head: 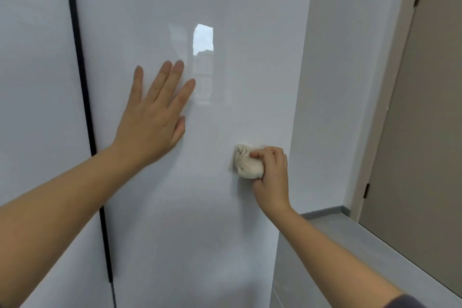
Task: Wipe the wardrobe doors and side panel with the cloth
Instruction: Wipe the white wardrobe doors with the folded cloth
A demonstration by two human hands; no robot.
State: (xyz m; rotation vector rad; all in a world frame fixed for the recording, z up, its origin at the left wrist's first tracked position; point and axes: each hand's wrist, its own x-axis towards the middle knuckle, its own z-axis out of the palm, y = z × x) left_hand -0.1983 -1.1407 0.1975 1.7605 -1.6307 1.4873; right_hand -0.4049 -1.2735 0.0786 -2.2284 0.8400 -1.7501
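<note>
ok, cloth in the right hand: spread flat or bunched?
Bunched. The cloth is a crumpled wad gripped by the right hand, held against the white wardrobe door.

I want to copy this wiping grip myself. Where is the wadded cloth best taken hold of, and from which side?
Grip the cloth by its bunched right half, coming from the lower right as the right hand does, fingers curled round the wad. It is balled up against the wardrobe door, so this hold likely leaves its left part free to rub the panel.
</note>
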